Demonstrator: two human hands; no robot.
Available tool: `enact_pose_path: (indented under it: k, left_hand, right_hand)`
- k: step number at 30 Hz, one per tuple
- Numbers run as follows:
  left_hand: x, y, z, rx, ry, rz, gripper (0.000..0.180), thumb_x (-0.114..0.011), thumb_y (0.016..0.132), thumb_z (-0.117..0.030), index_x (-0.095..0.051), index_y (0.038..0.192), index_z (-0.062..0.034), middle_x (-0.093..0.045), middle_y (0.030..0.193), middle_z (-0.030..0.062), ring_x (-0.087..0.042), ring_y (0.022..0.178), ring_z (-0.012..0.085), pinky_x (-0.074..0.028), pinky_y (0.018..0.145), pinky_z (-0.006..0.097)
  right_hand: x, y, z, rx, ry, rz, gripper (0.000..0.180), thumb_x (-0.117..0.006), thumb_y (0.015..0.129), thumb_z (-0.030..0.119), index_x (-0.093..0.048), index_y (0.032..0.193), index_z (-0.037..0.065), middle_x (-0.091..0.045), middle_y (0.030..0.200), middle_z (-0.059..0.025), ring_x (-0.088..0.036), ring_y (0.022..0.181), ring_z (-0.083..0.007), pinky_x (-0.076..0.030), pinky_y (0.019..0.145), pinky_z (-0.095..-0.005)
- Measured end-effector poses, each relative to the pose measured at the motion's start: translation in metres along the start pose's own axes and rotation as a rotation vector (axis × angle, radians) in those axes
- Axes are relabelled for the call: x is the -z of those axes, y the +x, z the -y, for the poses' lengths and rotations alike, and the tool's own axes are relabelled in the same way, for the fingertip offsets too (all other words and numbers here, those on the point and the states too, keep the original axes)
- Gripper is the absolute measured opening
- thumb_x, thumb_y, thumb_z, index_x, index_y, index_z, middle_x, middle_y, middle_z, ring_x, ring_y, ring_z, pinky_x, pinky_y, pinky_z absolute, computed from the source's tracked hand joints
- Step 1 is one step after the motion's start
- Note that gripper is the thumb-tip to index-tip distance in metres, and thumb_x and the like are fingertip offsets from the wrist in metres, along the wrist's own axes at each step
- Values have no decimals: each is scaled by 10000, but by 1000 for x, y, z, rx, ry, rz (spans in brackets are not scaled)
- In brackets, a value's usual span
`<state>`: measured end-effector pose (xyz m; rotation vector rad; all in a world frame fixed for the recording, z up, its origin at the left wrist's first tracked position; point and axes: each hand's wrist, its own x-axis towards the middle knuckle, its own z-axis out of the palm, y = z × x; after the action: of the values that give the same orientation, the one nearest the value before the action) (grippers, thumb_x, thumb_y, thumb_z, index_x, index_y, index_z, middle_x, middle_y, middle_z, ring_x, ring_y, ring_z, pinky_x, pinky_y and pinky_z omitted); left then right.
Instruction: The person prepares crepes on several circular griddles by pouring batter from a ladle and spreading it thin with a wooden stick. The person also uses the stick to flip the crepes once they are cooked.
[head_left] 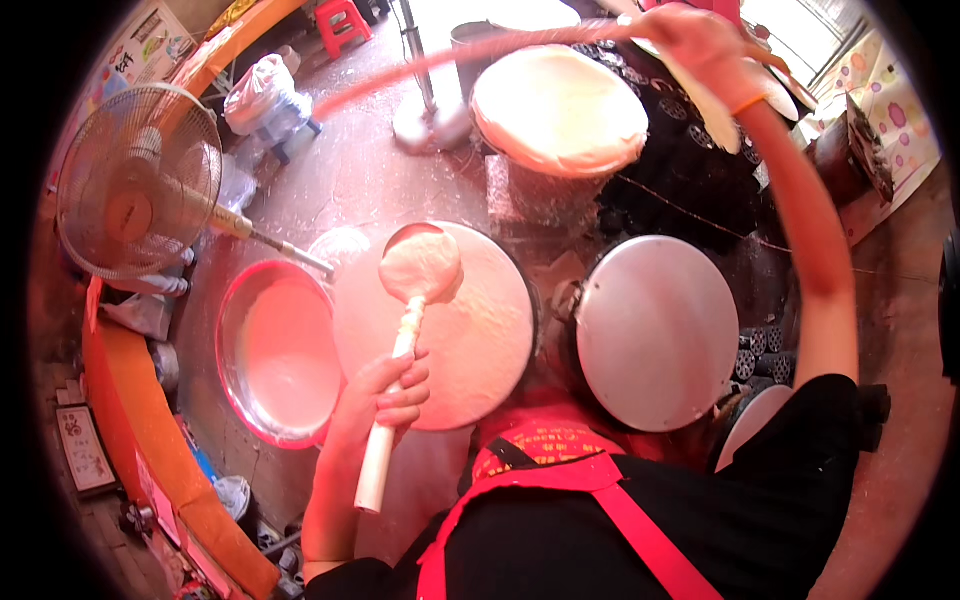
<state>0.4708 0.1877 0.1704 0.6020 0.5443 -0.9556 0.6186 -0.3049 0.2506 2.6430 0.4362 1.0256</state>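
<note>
My left hand (385, 400) is closed around the pale handle of a ladle (420, 268), whose bowl is full of thick, pale batter. The ladle hangs over a wide round surface (490, 330) covered in a pale, grainy layer; whether that is batter or flour I cannot tell. To its left stands a basin of smooth liquid batter (285, 350) with a pink rim. My right hand (695, 40), blurred, is raised at the far right, its fingers wrapped round a long thin stick (500, 42) that stretches leftward. Below the stick lies a stack of thin round flatbreads (560, 105).
A bare round griddle plate (658, 335) stands at the right, near black honeycomb coal briquettes (765, 350). At the left is a standing fan (135, 190), its pole slanting toward the basin. A pole on a round base (430, 125) and a red stool (340, 25) stand farther back.
</note>
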Motion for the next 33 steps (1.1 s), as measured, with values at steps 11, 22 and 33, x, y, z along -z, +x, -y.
enact_pose_path:
  k: [11, 22, 33]
  left_hand:
    - [19, 5, -89, -37, 123, -36, 223, -447, 979, -82, -387, 1183, -15, -403, 760, 29, -331, 471, 37, -281, 340, 160]
    - [-3, -4, -49, -49, 246, 38, 214, -444, 975, -88, -400, 1164, 4, -394, 756, 27, -324, 481, 35, -275, 350, 149]
    - [-98, 21, 122, -200, 1104, 100, 247, -484, 948, -166, -452, 1148, -25, -418, 702, -2, -380, 468, 60, -307, 358, 209]
  right_hand:
    - [-262, -59, 184, -223, 73, 344, 167, -504, 877, 263, -631, 788, 200, -614, 575, -41, -643, 521, -250, -495, 446, -395]
    - [-143, -119, 195, -497, 223, 346, 281, -634, 807, 391, -635, 946, 146, -641, 772, -86, -650, 742, -304, -490, 657, -436]
    - [227, -389, 199, -574, 926, 162, 513, -499, 888, -26, -415, 1393, 7, -587, 1177, -211, -623, 933, -301, -487, 837, -323]
